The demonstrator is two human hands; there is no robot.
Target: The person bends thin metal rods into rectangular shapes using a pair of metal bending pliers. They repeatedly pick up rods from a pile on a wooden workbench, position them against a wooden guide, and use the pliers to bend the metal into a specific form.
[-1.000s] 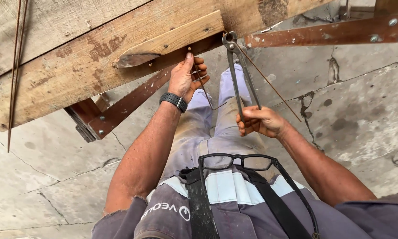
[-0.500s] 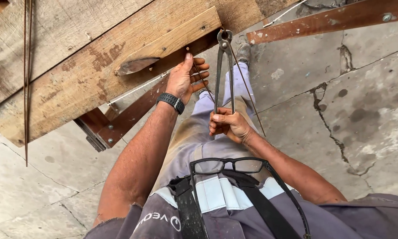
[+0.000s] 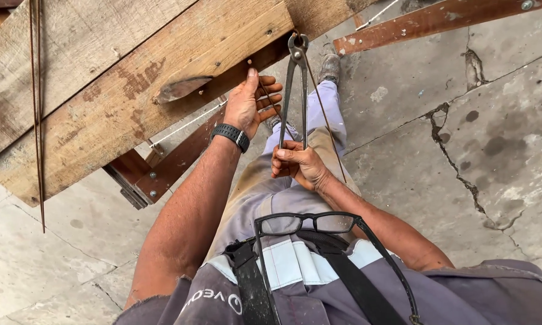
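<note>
My right hand (image 3: 298, 165) grips the long handles of a pair of steel pincers (image 3: 295, 84), whose jaws sit at the edge of a wooden board (image 3: 132, 90). My left hand (image 3: 250, 102) rests against the board's underside edge, fingers curled around a thin wire (image 3: 271, 102) that runs down from the board; another strand of wire (image 3: 325, 114) runs from the pincer jaws past my right wrist. A black watch (image 3: 230, 135) is on my left wrist.
Rusty steel bracing (image 3: 168, 165) runs under the boards, and a second rusty bar (image 3: 433, 21) crosses the top right. Thin steel rods (image 3: 37, 108) lie over the boards at left. Below is cracked concrete floor (image 3: 464, 156). Black glasses (image 3: 307, 224) hang on my chest.
The view has shifted so boards and hands sit further right. My right hand has brought the pincers nearer to upright, with the jaws staying at the board edge. Left hand keeps its hold.
</note>
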